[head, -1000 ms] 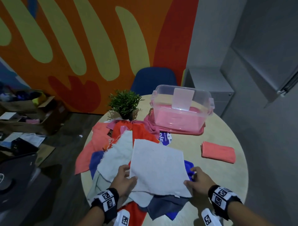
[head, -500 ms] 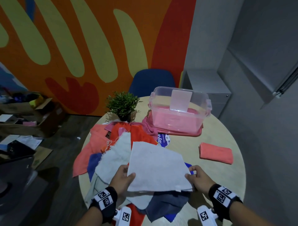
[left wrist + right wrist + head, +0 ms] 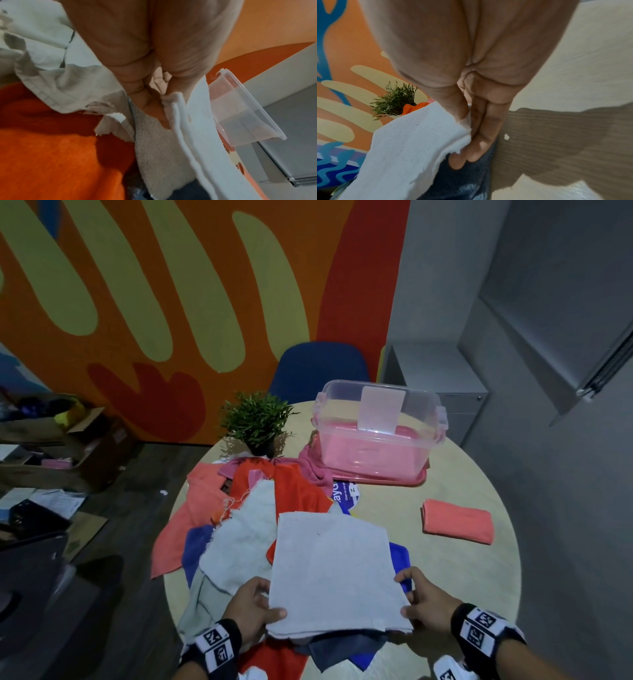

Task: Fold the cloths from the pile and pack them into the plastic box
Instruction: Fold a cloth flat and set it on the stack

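Head view: pale grey square terry cloth point(image 3: 334, 571) lies atop the mixed cloth pile point(image 3: 246, 518); our left hand point(image 3: 251, 609) and right hand point(image 3: 423, 602) each pinch a near corner. Clear plastic box point(image 3: 380, 428) sits beyond.

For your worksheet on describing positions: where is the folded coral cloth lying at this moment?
In the head view, the folded coral cloth lies alone on the right side of the round wooden table, nearer than the clear plastic box and right of the cloth pile.

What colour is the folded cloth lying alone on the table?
The folded cloth is coral orange, seen best in the head view.
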`<state>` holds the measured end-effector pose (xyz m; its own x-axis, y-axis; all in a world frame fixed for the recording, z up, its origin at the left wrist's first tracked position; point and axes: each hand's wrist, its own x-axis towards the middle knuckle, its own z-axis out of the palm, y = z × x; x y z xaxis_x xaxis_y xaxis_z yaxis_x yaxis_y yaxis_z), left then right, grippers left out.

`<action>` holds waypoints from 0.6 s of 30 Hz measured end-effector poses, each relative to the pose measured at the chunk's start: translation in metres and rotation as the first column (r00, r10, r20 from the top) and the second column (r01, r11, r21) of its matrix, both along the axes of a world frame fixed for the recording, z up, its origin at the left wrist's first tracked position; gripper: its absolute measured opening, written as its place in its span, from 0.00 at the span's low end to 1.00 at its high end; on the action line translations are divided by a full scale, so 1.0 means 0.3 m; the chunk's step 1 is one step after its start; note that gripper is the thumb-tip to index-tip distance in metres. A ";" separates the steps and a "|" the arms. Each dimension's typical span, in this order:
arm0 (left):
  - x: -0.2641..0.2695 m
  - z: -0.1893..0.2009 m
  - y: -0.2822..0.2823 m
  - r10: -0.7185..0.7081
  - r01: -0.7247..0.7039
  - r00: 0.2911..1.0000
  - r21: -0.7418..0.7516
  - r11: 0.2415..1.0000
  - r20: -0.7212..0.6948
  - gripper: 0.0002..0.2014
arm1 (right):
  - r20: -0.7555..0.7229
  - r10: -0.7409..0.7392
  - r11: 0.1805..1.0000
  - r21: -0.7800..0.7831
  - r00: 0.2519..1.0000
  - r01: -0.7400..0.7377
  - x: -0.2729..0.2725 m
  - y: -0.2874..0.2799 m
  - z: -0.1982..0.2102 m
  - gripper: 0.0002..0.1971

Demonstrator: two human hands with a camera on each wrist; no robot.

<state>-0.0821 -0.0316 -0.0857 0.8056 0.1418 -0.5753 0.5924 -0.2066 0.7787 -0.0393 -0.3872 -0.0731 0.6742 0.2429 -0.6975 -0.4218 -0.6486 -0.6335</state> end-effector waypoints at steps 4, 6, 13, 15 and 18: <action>0.010 -0.020 0.001 -0.012 0.012 1.000 0.011 1.000 -0.028 0.31 | -0.068 0.021 0.999 -0.035 0.997 -0.023 0.019 -0.021 -0.048 0.31; 0.015 -0.030 0.005 -0.004 0.003 0.999 -0.027 1.000 -0.045 0.28 | -0.092 0.002 1.000 -0.025 0.996 -0.004 0.027 -0.030 -0.069 0.33; 0.016 -0.039 0.003 -0.006 -0.003 0.995 -0.095 0.996 -0.101 0.02 | -0.001 0.013 1.000 -0.028 1.000 -0.013 0.023 0.004 -0.014 0.26; 0.022 -0.039 0.004 0.001 -0.007 0.995 -0.064 0.998 -0.097 0.04 | 0.020 0.042 0.998 -0.040 0.999 -0.041 0.022 0.000 -0.017 0.28; 0.026 -0.023 -0.003 -0.046 0.041 0.994 -0.051 0.998 -0.095 0.10 | 0.055 0.028 0.999 -0.035 0.998 -0.026 0.027 -0.003 -0.019 0.30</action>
